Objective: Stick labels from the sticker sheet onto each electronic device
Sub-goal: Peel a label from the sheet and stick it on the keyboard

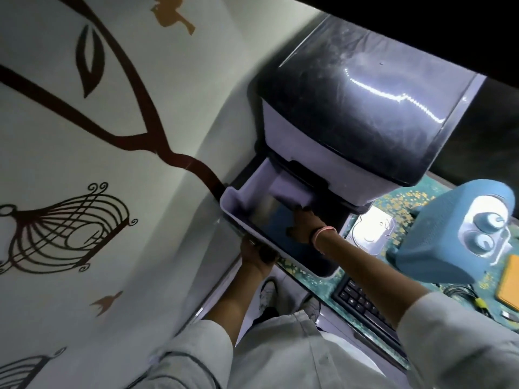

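Observation:
A large grey printer (365, 108) with a dark glossy lid stands on the table against the wall. Its pale paper tray (233, 203) is pulled out toward me. My left hand (258, 256) grips the tray's front rim from below, fingers curled over the edge. My right hand (302, 224) reaches into the tray with the thumb spread, fingertips at a white part (289, 189) under the printer body. It is too dark to see whether those fingers hold anything. No sticker sheet is in view.
A blue speaker (438, 248) with two knobs stands right of my right arm. A bare hard drive (370, 228) lies behind it, a black keyboard (362, 301) under my forearm, an orange pad (509, 279) and cables (460, 293) far right. The decal-covered wall (112, 164) is close on the left.

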Tool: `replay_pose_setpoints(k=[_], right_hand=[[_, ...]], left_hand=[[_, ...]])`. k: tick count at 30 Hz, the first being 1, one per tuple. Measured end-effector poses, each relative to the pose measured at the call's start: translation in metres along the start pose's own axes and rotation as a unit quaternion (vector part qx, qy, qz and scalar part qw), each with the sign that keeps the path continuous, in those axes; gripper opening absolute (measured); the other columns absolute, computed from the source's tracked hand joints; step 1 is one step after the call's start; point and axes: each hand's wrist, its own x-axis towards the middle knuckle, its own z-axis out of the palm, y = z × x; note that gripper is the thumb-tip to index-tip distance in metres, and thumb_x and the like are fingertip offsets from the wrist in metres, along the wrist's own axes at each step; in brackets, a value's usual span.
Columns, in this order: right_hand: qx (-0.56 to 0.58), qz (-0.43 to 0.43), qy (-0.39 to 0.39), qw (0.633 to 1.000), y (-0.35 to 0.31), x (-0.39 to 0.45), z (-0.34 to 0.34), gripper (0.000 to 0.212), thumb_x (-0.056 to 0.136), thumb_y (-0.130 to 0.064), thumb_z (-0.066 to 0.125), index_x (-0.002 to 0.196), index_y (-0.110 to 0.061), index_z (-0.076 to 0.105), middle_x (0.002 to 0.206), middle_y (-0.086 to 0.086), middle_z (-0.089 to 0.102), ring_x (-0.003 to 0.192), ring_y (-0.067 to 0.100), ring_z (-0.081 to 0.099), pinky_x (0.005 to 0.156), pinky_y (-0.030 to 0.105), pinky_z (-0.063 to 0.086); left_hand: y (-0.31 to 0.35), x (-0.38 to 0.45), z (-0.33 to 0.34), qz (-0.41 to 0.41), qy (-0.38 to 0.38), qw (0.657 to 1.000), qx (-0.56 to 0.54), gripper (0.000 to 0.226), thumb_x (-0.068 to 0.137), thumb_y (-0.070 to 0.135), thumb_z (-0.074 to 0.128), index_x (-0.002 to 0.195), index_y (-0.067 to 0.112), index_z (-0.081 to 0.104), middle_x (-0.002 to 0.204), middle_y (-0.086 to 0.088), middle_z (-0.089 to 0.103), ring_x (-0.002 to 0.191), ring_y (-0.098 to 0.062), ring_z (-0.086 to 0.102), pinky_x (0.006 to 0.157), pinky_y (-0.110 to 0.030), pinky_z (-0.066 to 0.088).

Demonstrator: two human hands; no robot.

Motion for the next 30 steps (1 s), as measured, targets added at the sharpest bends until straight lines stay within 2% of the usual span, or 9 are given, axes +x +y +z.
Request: replay_pose_setpoints(k=[3, 6, 10, 13, 15, 19, 24, 27, 30], right_hand=[[0.051, 0.024, -0.042, 0.997, -0.002, 0.015, 0.010, 0.090, 0.089, -0.031, 0.074, 0.154, 0.004, 0.023, 0.154, 0.024, 0.039, 0.138, 0.035, 0.045, 0.112, 0.038, 0.040], [0.094, 0.033, -0.032, 0.994, 0.004, 0.024, 0.013, 0.082, 0.088, -0.022, 0.075, 0.152, 0.001, 0.030, 0.152, 0.021, 0.043, 0.138, 0.035, 0.046, 0.106, 0.033, 0.040], [0.106, -0.063, 0.021, 0.992, 0.004, 0.012, -0.009, 0.015, 0.086, -0.028, 0.077, 0.095, -0.018, 0.069, 0.088, -0.004, 0.058, 0.092, 0.020, 0.061, 0.071, 0.025, 0.039], [0.236, -0.151, 0.074, 0.957, 0.000, -0.020, -0.037, 0.020, 0.092, -0.029, 0.073, 0.105, -0.014, 0.069, 0.085, -0.010, 0.047, 0.078, 0.004, 0.046, 0.067, 0.025, 0.039], [0.288, -0.203, 0.106, 0.930, 0.001, -0.045, -0.053, 0.041, 0.091, -0.044, 0.071, 0.091, -0.004, 0.064, 0.082, -0.004, 0.053, 0.079, 0.008, 0.051, 0.069, 0.043, 0.048], [0.456, -0.204, 0.060, 0.864, 0.003, -0.103, -0.072, 0.030, 0.097, -0.012, 0.065, 0.126, -0.006, 0.069, 0.125, 0.004, 0.072, 0.116, 0.021, 0.068, 0.098, 0.040, 0.055], [0.522, -0.163, 0.041, 0.836, 0.031, -0.139, -0.056, 0.031, 0.098, 0.009, 0.052, 0.127, 0.003, 0.060, 0.076, -0.016, 0.075, 0.066, -0.007, 0.065, 0.067, 0.012, 0.048], [0.530, -0.102, 0.041, 0.841, 0.060, -0.144, -0.028, 0.026, 0.099, 0.001, 0.057, 0.123, 0.002, 0.066, 0.072, -0.012, 0.072, 0.058, -0.004, 0.057, 0.059, 0.011, 0.043], [0.552, -0.039, 0.057, 0.831, 0.087, -0.146, 0.005, 0.022, 0.093, -0.012, 0.071, 0.113, -0.005, 0.074, 0.100, 0.011, 0.076, 0.083, 0.021, 0.066, 0.078, 0.032, 0.051]], left_hand=[[0.004, -0.008, 0.002, -0.010, 0.027, 0.999, -0.017, 0.053, 0.099, 0.046, 0.046, 0.131, 0.008, 0.065, 0.128, -0.021, 0.066, 0.102, -0.038, 0.066, 0.079, -0.042, 0.059], [0.006, -0.010, 0.000, 0.003, 0.059, 0.998, -0.001, 0.049, 0.095, 0.046, 0.052, 0.125, 0.009, 0.064, 0.112, -0.019, 0.063, 0.092, -0.035, 0.064, 0.081, -0.040, 0.056], [0.003, 0.004, -0.005, 0.006, 0.084, 0.994, 0.066, 0.026, 0.082, 0.039, 0.065, 0.085, 0.014, 0.060, 0.086, -0.012, 0.052, 0.071, -0.030, 0.054, 0.067, -0.038, 0.047], [0.009, -0.002, 0.012, 0.014, 0.077, 0.995, 0.057, 0.031, 0.094, 0.041, 0.055, 0.087, 0.013, 0.062, 0.080, -0.011, 0.060, 0.070, -0.029, 0.060, 0.062, -0.035, 0.052], [0.011, -0.005, 0.029, 0.024, 0.077, 0.995, 0.063, 0.045, 0.101, 0.047, 0.047, 0.093, 0.006, 0.063, 0.080, -0.014, 0.062, 0.073, -0.030, 0.060, 0.072, -0.041, 0.054], [0.016, -0.003, 0.054, 0.016, 0.006, 0.989, 0.146, 0.045, 0.108, 0.041, 0.038, 0.080, 0.013, 0.058, 0.065, -0.008, 0.067, 0.062, -0.025, 0.062, 0.069, -0.035, 0.052], [0.017, 0.004, 0.081, 0.041, -0.090, 0.975, 0.199, 0.039, 0.111, 0.022, 0.026, 0.081, 0.018, 0.050, 0.054, 0.006, 0.066, 0.055, -0.015, 0.063, 0.044, -0.012, 0.047], [0.022, 0.011, 0.105, 0.062, -0.094, 0.972, 0.205, 0.021, 0.099, 0.026, 0.043, 0.086, 0.016, 0.057, 0.074, -0.004, 0.064, 0.073, -0.025, 0.059, 0.061, -0.022, 0.052], [0.019, 0.034, 0.110, 0.021, -0.051, 0.984, 0.172, 0.016, 0.096, 0.021, 0.047, 0.095, 0.011, 0.060, 0.094, -0.014, 0.062, 0.085, -0.030, 0.061, 0.095, -0.042, 0.052]])
